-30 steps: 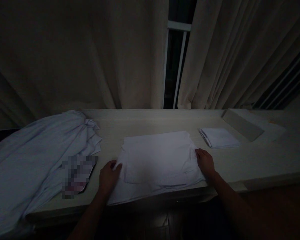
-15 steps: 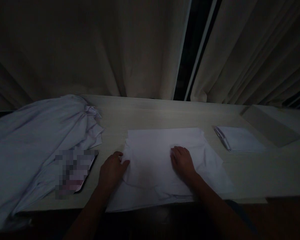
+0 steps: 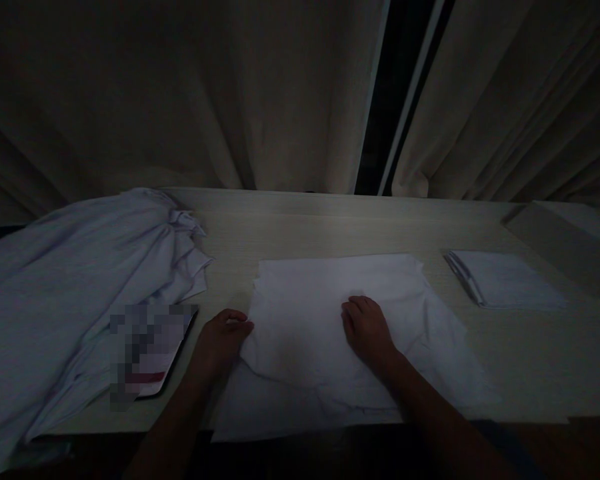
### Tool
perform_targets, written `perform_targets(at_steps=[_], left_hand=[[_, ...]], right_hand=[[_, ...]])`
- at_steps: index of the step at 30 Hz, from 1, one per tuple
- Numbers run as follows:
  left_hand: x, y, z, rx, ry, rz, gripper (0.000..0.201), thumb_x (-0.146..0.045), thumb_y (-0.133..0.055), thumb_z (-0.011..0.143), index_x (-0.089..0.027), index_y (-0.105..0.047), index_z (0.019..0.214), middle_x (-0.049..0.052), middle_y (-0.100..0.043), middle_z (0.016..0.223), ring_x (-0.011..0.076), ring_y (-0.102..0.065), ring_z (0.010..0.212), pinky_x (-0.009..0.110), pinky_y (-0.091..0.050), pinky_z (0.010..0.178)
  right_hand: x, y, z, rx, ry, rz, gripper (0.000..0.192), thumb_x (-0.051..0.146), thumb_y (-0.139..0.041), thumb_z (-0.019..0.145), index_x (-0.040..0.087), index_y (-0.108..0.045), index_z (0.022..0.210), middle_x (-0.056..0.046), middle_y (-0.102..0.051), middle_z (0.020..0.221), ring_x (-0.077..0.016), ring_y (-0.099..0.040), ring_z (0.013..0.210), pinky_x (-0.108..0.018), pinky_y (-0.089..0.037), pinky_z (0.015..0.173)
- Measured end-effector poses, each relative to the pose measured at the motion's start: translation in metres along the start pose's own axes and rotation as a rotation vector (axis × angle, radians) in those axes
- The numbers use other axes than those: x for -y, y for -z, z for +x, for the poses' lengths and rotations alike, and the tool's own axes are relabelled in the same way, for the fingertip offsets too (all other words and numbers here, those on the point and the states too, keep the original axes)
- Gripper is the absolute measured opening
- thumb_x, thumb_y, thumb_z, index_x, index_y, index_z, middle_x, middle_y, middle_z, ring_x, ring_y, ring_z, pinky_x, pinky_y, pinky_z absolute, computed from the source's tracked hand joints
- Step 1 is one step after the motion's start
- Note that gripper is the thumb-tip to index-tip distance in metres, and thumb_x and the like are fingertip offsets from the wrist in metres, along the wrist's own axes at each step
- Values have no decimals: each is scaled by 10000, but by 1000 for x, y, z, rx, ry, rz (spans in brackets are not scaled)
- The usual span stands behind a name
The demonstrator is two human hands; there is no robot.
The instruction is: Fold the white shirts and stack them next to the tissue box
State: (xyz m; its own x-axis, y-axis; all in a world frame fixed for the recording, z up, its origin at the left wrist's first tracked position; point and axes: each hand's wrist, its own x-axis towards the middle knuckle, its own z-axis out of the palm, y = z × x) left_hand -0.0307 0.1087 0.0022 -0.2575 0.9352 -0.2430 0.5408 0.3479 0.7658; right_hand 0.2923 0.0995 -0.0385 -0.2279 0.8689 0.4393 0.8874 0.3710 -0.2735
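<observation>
A white cloth (image 3: 305, 340), partly folded, lies in front of me with its lower edge reaching past the table's front edge. At its left side my left hand (image 3: 223, 340) has thumb and forefinger brought together on the cloth's edge. My right hand (image 3: 369, 330) rests palm down on the right half of the cloth, its fingers slightly bent and nothing visible in them. Creases run across the cloth's lower part and near its right side. The dim light hides fine detail.
On the left a large heap of pale cloth (image 3: 80, 267) hangs over the table (image 3: 300, 227) edge. Beside it lies a phone-like device with a blurred screen (image 3: 155, 350). A folded white cloth (image 3: 505, 280) and a pale box-like block (image 3: 560, 247) are at right. Curtains (image 3: 280, 100) hang behind.
My left hand's thumb and forefinger have closed together at the cloth's left edge, and the hand sits slightly further left. My right hand stays on the cloth. The view has shifted slightly.
</observation>
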Motion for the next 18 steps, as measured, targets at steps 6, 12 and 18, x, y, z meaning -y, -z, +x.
perform_targets(at_steps=[6,12,18], left_hand=[[-9,-12,-8,315,250,-721,402,-180,-643,660,-156,-628,1061,100,-736,920,226,-696,795,352,-545,717],[-6,-12,-9,374,274,-643,394,-369,-751,692,-121,-682,991,155,-738,958,280,-703,825,356,-556,689],[-3,-15,-11,292,275,-533,381,-342,-777,653,-140,-700,968,144,-743,957,292,-710,828,383,-566,701]], right_hand=[[-1,-1,0,-30,15,2,240,187,-475,925,180,-638,1101,-130,-616,1149,-266,-518,1106,-468,-391,1011],[0,1,0,-18,18,-13,233,175,-487,913,173,-646,1084,-130,-620,1144,-258,-526,1098,-456,-404,1001],[-1,2,0,-18,18,-7,242,184,-489,915,172,-647,1097,-133,-617,1148,-256,-526,1098,-460,-401,1010]])
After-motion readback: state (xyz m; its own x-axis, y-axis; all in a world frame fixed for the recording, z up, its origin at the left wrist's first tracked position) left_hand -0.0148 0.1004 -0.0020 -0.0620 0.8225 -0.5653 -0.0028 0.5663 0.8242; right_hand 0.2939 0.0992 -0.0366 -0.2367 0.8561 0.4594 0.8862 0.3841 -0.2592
